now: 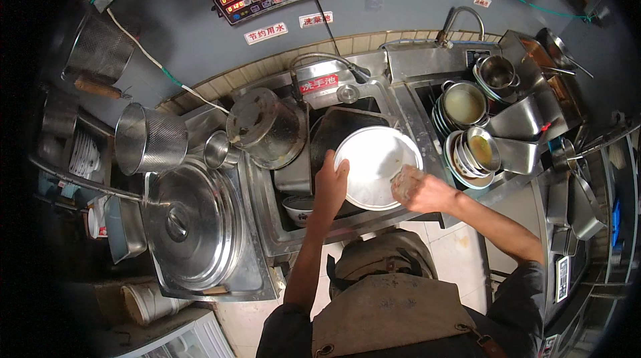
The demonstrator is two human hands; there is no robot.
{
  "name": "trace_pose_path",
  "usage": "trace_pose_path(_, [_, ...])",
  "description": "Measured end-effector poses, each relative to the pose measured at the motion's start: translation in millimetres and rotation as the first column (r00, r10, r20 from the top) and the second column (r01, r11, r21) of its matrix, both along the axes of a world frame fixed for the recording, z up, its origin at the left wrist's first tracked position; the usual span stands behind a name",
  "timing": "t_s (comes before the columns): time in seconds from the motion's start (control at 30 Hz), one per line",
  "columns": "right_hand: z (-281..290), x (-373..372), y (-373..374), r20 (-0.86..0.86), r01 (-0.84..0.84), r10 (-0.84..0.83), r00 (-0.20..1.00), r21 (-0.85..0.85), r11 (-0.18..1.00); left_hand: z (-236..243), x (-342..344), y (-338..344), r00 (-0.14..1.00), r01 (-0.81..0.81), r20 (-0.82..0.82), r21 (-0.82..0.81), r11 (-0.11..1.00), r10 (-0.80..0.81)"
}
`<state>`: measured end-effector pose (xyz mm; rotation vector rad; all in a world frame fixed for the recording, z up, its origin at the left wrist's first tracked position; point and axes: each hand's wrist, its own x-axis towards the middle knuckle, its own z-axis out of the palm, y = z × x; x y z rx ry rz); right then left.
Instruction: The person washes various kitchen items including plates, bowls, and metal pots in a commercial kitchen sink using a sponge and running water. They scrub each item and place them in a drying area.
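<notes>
Over the sink [394, 101], the left hand [330, 184] is gripping a white plate [374, 164] while the right hand [420, 191], clutching a scrubbing pad [405, 183], is wiping it; rinsing probably follows.

Both arms reach forward; the left hand [330, 181] is clenched, fingers curled, the right hand [419, 191] bunched, knuckles up.
</notes>
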<state>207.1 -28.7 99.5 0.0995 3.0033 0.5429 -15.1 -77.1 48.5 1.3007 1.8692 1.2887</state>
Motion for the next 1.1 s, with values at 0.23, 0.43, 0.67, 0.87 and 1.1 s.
trace_pose_path(0.23, [24,-11,-10,-0.204,-0.196,0.181,0.962,-0.054,0.979,-17,8,-7,0.801,0.067,0.594,0.036,0.997,-0.076])
trace_pose_path(0.43, [49,-23,-21,-0.53,-0.404,0.244,0.812,-0.21,0.891,-7,22,-5,0.591,0.055,0.803,0.058,0.997,-0.08])
trace_pose_path(0.67, [45,16,-11,-0.892,-0.252,-0.242,0.381,-0.352,0.901,-23,41,-4,0.432,0.08,0.882,0.172,0.982,-0.19])
trace_pose_path(0.87, [16,-15,-23,-0.886,0.017,-0.328,0.329,-0.341,0.94,-50,91,8,-0.169,0.167,0.947,0.301,0.939,-0.274])
trace_pose_path(1.1, [48,48,62,-0.399,-0.101,-0.838,0.371,-0.915,0.391,12,117,18,0.333,0.174,0.93,0.1,0.98,-0.154])
